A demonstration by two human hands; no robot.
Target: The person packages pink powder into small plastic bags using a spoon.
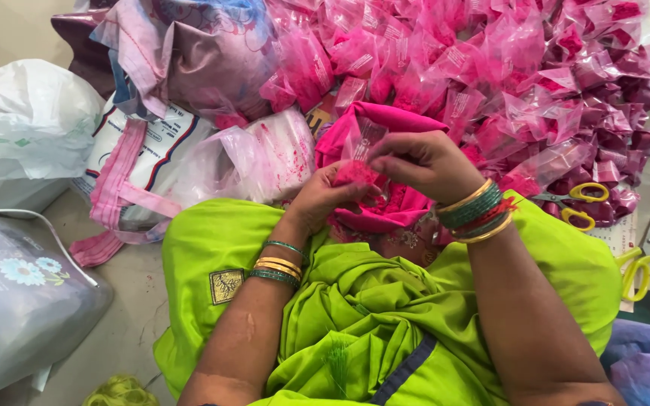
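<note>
A great heap of small clear packets of pink powder [505,68] is spread across the floor ahead, with a white sack [24,128] at the far left and a pink cloth bundle [393,173] resting on the green lap [355,308]. Above that bundle one small packet [361,154] is held between the left hand [325,197], cupped under it, and the right hand [423,162], pinched on its top. Two pairs of yellow-handled scissors [577,201] are seen at the right

A: What is being seen around the work area?
B: Yellow-handled scissors [577,203] are being left lying by the heap of filled pink packets [505,68]. A white plastic bag [28,131] is being kept far left.
</note>
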